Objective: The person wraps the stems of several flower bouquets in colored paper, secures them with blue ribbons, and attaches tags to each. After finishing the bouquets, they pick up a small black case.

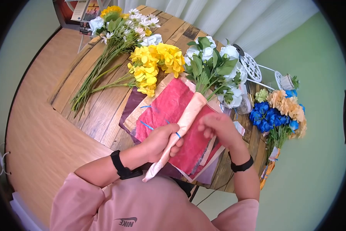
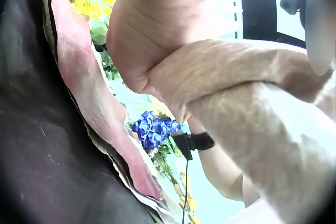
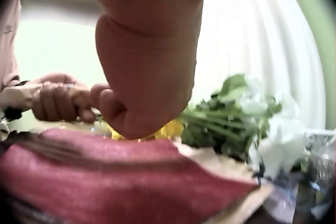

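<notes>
Above table's point(image 1: 103, 125) near edge & paper stack point(image 1: 167, 102), white-flower bunch point(image 1: 206, 53) could slip out or its peach wrapper point(image 1: 191, 114) unroll, b/c L hand point(image 1: 159, 143) grips only the lower part, blue tie point(image 1: 178, 135) looks thin & R hand point(image 1: 222, 129), fingers curled w/ nothing visible in them, sits just beside, giving no support. Count: 1 table, 1 stack, approx. 4 bunches incl. mixed point(image 1: 132, 32) toward far-left edge, yellow point(image 1: 145, 73) nr far side, blue-and-peach point(image 1: 263, 115) by right edge; 1 wrapper, 2 hands, 1 tie.
</notes>
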### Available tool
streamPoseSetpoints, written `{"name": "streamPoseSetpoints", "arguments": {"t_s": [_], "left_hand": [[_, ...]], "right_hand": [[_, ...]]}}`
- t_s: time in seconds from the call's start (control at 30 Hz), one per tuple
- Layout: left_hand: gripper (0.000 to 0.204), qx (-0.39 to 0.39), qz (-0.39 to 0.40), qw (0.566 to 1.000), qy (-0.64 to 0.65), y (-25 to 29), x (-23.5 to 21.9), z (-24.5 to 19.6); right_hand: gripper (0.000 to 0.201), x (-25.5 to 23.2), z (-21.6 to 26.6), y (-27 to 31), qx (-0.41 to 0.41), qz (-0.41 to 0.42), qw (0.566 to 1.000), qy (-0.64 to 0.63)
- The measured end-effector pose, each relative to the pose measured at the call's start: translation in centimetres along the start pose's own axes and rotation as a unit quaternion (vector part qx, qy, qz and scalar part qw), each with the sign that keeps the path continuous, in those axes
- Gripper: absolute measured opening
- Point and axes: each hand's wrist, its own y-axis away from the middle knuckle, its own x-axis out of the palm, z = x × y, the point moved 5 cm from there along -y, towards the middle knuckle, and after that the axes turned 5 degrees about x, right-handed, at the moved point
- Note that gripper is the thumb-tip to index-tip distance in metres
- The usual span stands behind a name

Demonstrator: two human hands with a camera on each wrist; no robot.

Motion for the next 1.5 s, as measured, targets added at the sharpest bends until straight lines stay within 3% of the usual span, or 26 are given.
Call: {"name": "streamPoseSetpoints", "arguments": {"t_s": [0.07,0.1,0.17,0.2,0.27,0.4,0.47,0.6,0.67,0.7,0.77,0.83,0.9,0.93,0.97,1.0,1.03,1.1,1.17,1.2,1.27,1.37,1.43,1.5], "left_hand": [[0.032,-0.008,0.024,0.999,0.03,0.4,1.1,-0.2],[0.034,-0.017,0.047,0.997,0.057,0.4,1.6,-0.1],[0.035,-0.027,0.072,0.993,0.085,0.3,2.1,0.1],[0.036,-0.02,0.081,0.992,0.093,0.5,2.7,0.1],[0.037,-0.005,0.11,0.988,0.104,0.6,3.2,-0.1],[0.038,-0.01,0.105,0.989,0.103,0.7,3.6,-0.4],[0.039,-0.031,0.092,0.992,0.08,0.6,3.5,-0.2],[0.039,-0.044,0.09,0.992,0.078,0.8,2.6,0.1],[0.037,-0.043,0.064,0.996,0.039,0.7,1.6,0.2],[0.037,-0.045,0.062,0.996,0.039,0.7,1.5,0.1],[0.035,-0.025,-0.016,0.999,-0.042,0.9,0.5,-0.4],[0.033,-0.011,-0.01,0.997,-0.07,0.8,0.5,-0.6],[0.032,0.015,-0.067,0.987,-0.145,0.9,0.5,-1.1],[0.033,0.037,-0.048,0.982,-0.178,0.3,0.1,-1.0],[0.033,0.033,-0.046,0.982,-0.18,0.0,-0.5,-1.0],[0.035,0.137,-0.01,0.912,-0.387,-0.2,-0.3,-2.2],[0.038,0.234,0.027,0.787,-0.57,-0.1,0.6,-3.0],[0.04,0.218,0.023,0.77,-0.599,1.2,2.4,-4.3],[0.034,0.248,0.05,0.645,-0.721,1.4,3.6,-5.2],[0.034,0.248,0.05,0.644,-0.722,1.3,3.8,-5.6],[0.025,0.303,0.063,0.584,-0.75,1.6,4.4,-6.2],[0.018,0.348,0.085,0.577,-0.734,1.4,4.8,-6.4],[0.017,0.333,0.087,0.559,-0.755,1.6,5.5,-6.6],[0.016,0.319,0.09,0.542,-0.772,1.9,6.5,-7.0]], "right_hand": [[0.033,1.1,-5.1,-0.7,0.14,0.086,0.969,-0.182],[0.033,1.5,-6.4,-1.7,0.14,0.085,0.969,-0.182],[0.039,5.0,-6.7,-3.2,0.111,0.241,0.897,-0.353],[0.039,5.9,-6.5,-3.7,0.113,0.241,0.898,-0.351],[0.044,8.2,-5.3,-4.4,0.154,0.319,0.817,-0.455],[0.042,9.0,-3.2,-4.5,0.161,0.352,0.822,-0.417],[0.036,8.9,-4.9,-6.2,0.097,0.337,0.875,-0.333],[0.026,8.8,-5.9,-5.5,0.094,0.341,0.867,-0.351],[0.017,8.3,-6.5,-4.5,0.013,0.232,0.869,-0.438],[0.017,8.3,-6.8,-3.8,0.014,0.232,0.868,-0.44],[0.013,7.1,-7.4,-2.0,0.063,0.051,0.894,-0.442],[0.014,7.0,-8.7,-0.6,0.069,0.031,0.886,-0.457],[0.012,6.3,-8.9,1.4,0.065,-0.068,0.934,-0.346],[0.012,6.3,-8.6,2.0,0.066,-0.071,0.932,-0.349],[0.011,5.6,-6.1,2.9,-0.127,-0.119,0.977,-0.12],[0.01,6.0,-4.0,4.3,-0.306,-0.156,0.931,0.121],[0.01,5.8,-3.8,4.5,-0.305,-0.158,0.932,0.119],[0.009,5.6,-3.7,4.7,-0.292,-0.162,0.934,0.124],[0.009,5.5,-3.5,5.1,-0.294,-0.172,0.933,0.116],[0.009,5.3,-3.4,5.3,-0.296,-0.179,0.932,0.111],[0.009,5.1,-3.6,5.2,-0.307,-0.193,0.927,0.093],[0.009,4.9,-3.4,5.0,-0.32,-0.195,0.925,0.059],[0.01,5.0,-3.5,4.9,-0.319,-0.189,0.928,0.039],[0.012,5.4,-3.8,4.1,-0.282,-0.125,0.951,-0.004]]}}
